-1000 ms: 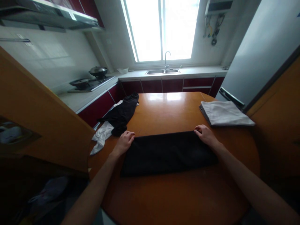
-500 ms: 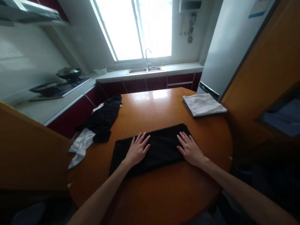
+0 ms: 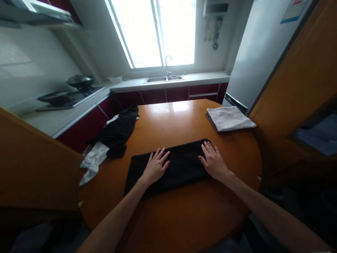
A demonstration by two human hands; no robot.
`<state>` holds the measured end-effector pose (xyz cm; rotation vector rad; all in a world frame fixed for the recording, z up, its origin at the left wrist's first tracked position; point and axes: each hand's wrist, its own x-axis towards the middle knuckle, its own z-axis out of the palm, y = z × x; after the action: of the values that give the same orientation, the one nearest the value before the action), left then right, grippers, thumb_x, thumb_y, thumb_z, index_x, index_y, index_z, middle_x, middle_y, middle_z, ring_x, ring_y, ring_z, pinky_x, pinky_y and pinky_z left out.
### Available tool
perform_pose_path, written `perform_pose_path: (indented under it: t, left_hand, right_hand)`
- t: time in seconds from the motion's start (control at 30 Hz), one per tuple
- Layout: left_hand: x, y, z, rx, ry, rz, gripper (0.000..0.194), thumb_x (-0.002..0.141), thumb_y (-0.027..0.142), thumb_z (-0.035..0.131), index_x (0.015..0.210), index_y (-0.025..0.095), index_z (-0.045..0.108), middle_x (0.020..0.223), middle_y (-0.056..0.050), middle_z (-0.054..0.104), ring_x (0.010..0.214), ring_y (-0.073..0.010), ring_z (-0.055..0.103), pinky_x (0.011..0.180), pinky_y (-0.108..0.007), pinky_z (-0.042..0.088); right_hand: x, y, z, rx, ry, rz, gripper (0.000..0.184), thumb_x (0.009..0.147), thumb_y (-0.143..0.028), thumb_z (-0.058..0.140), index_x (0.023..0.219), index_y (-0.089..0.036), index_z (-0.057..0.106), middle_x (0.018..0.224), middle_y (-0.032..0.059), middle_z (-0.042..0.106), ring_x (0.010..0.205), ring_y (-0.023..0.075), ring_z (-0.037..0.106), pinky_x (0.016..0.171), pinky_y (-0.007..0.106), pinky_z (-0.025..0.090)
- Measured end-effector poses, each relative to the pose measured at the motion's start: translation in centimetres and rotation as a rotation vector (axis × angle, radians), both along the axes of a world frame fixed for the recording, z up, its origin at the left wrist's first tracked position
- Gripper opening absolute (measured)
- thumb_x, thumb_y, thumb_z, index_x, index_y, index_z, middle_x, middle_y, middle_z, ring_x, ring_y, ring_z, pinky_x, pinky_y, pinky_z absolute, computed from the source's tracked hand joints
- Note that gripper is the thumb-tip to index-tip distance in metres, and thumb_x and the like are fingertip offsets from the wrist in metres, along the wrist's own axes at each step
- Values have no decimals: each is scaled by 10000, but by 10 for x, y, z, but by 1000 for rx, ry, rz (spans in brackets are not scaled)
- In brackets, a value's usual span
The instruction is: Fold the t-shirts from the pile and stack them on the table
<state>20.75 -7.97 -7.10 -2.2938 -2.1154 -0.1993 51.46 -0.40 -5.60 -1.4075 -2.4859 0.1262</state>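
Observation:
A black garment [image 3: 181, 165], folded into a long flat strip, lies across the middle of the round orange table [image 3: 184, 218]. My left hand [image 3: 156, 167] rests flat on its left half, fingers spread. My right hand [image 3: 213, 162] lies flat on its right end, fingers stretched out. Neither hand grips anything.
A loose heap of black clothes [image 3: 118, 130] and a white cloth [image 3: 93, 162] hang over the table's left edge. A folded white garment [image 3: 229, 118] lies at the far right. Behind are a counter with a sink [image 3: 163, 79], a stove with a wok [image 3: 79, 81], and a grey fridge [image 3: 260, 45].
My hands let go of the strip's far corners, moved inward and flattened onto the black garment. The view swung to the right, then held nearly still.

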Motion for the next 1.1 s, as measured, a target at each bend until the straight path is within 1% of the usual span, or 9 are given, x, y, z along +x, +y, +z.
perform_pose_path:
  t: [0.1,0.17,0.27,0.37,0.5,0.67,0.9,0.97,1.1]
  left_hand:
    - [9,4,12,44,9,0,548,1042,492,369,1533,256,433,1638,-62,334,1534,-303,241,1223,-589,218]
    - [19,8,18,62,10,-6,555,1048,493,351,1528,229,439,1630,-73,350,1533,-292,245,1227,-577,219]
    - [33,15,15,29,-2,5,559,1051,472,350,1535,204,425,1633,-82,340,1530,-287,254,1221,-558,251]
    - [39,20,3,14,-8,34,573,1045,465,369,1553,202,392,1646,-80,305,1534,-286,244,1228,-555,237]
    - [38,21,-7,28,-6,41,589,1040,476,370,1564,208,373,1654,-65,288,1539,-275,229,1240,-542,215]
    - [36,21,-9,38,-3,40,601,1036,483,368,1567,201,366,1653,-59,293,1538,-276,231,1237,-549,218]
    - [35,21,-9,46,-4,42,591,1034,479,369,1567,223,371,1651,-56,299,1537,-268,236,1242,-529,213]
    - [35,21,-8,45,-5,45,589,1037,478,359,1571,227,363,1653,-51,293,1540,-263,229,1243,-526,211]
    - [36,21,-7,31,-7,48,594,1039,484,343,1576,228,351,1661,-40,272,1546,-254,208,1248,-523,199]
  right_hand:
    - [-30,8,19,15,22,52,617,1041,-407,301,1559,-77,359,1658,141,261,1552,256,173,1245,484,155]
    - [-52,15,23,-7,17,87,607,1039,-389,308,1562,-83,353,1658,144,261,1552,257,172,1241,489,151]
    - [-77,25,11,-70,-13,104,620,1037,-402,324,1574,-93,325,1668,152,227,1556,259,152,1237,504,141]
    - [-89,32,-10,-121,-58,86,635,1032,-419,339,1582,-101,309,1672,151,211,1560,256,136,1239,506,116]
    - [-89,34,-22,-104,-61,78,640,1027,-421,342,1581,-102,315,1671,149,216,1561,256,124,1242,502,86]
    - [-89,25,-18,-41,-11,128,637,1033,-422,311,1586,-104,303,1677,135,194,1565,242,100,1245,505,66]
    - [-88,20,-17,-124,-40,195,665,1028,-490,316,1588,-131,305,1674,123,211,1562,239,124,1245,522,91]
    - [-78,27,-14,-83,-23,144,667,1037,-496,282,1598,-135,278,1678,113,201,1565,228,109,1248,518,76]
    - [-53,48,-14,-58,-65,-68,676,1045,-476,246,1597,-87,255,1679,137,183,1565,243,97,1247,528,47]
